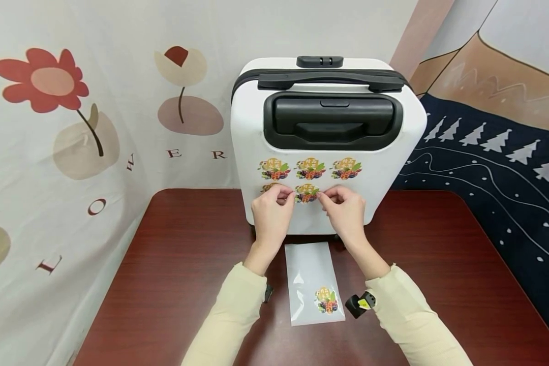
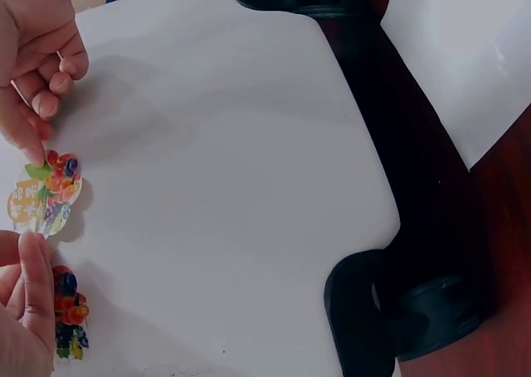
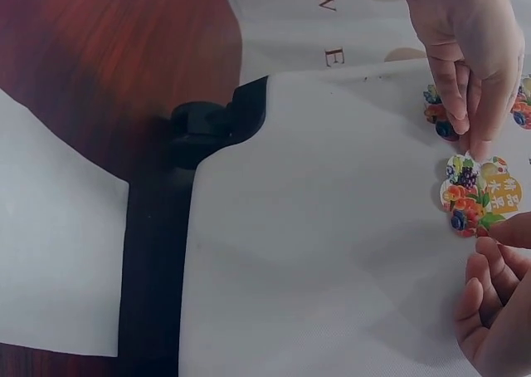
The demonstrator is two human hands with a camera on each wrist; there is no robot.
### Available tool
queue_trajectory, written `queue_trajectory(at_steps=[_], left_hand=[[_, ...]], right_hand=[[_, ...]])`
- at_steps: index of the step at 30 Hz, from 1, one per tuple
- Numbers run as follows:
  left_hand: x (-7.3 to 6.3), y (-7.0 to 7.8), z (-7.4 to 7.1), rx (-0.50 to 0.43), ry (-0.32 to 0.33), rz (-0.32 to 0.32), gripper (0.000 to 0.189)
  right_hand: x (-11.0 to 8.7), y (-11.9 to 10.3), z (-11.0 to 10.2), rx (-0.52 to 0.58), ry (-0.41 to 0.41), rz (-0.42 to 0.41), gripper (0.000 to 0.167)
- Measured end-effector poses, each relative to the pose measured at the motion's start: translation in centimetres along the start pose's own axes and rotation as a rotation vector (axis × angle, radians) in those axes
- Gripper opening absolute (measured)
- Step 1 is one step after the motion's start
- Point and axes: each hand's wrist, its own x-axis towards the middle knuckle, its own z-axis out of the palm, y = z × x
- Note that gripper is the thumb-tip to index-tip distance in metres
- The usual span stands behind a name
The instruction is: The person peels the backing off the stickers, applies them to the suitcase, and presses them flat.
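Observation:
A fruit sticker (image 1: 306,193) is held by both hands against the front of a white suitcase (image 1: 334,218). My left hand (image 1: 273,211) pinches its left edge between thumb and forefinger, and my right hand (image 1: 345,211) pinches the opposite edge. In the left wrist view a shadow falls beside the sticker (image 2: 56,190), close over the white shell. Three matching stickers (image 1: 274,169) form a row above. Another one (image 1: 267,187) in the lower row is partly covered by my left hand; the right wrist view shows part of it behind the fingers.
The suitcase stands on a reddish-brown table (image 1: 192,274), its black handle recess (image 1: 334,122) above the stickers. A glossy white sheet (image 1: 308,274) bearing one fruit sticker (image 1: 326,300) lies between the forearms. Black wheels (image 3: 199,132) show at the suitcase's bottom. A printed cloth (image 1: 132,76) hangs behind.

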Motion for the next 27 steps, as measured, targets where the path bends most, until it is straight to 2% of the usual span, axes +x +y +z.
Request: queue_trajectory(at_steps=[3,6,10,13,16,18,20,23,27], left_hand=[[0.0,0.1,0.0,0.018,0.004,-0.006,0.007],[-0.1,0.0,-0.2,0.016,-0.004,-0.044,0.011],[-0.1,-0.3,-0.6,-0.035,-0.068,-0.102,0.012],[-0.2,-0.6,-0.8,-0.069,-0.159,-0.110,0.008],[-0.4,-0.6,-1.1,-0.075,-0.251,-0.102,0.009],[-0.5,-0.6,-1.3,-0.070,-0.301,-0.098,0.011],[-0.6,-0.5,-1.5,-0.060,-0.346,-0.092,0.012],[-0.6,-0.6,-1.7,-0.051,-0.395,-0.090,0.014],[-0.6,-0.8,-1.8,-0.050,-0.426,-0.103,0.016]], right_hand=[[0.0,0.0,0.0,0.005,-0.004,0.004,0.016],[0.0,0.0,-0.1,0.010,-0.017,0.012,0.016],[0.1,0.0,-0.4,0.033,-0.066,0.029,0.016],[0.2,0.2,-0.8,0.083,-0.181,0.006,0.014],[0.3,-0.1,-1.3,0.134,-0.362,-0.045,0.013],[0.5,-0.3,-1.4,0.137,-0.474,-0.085,0.015],[0.7,-0.7,-1.5,0.110,-0.551,-0.117,0.017],[1.2,-0.7,-1.5,0.062,-0.602,-0.140,0.018],[1.5,-0.6,-2.1,0.015,-0.604,-0.112,0.015]])
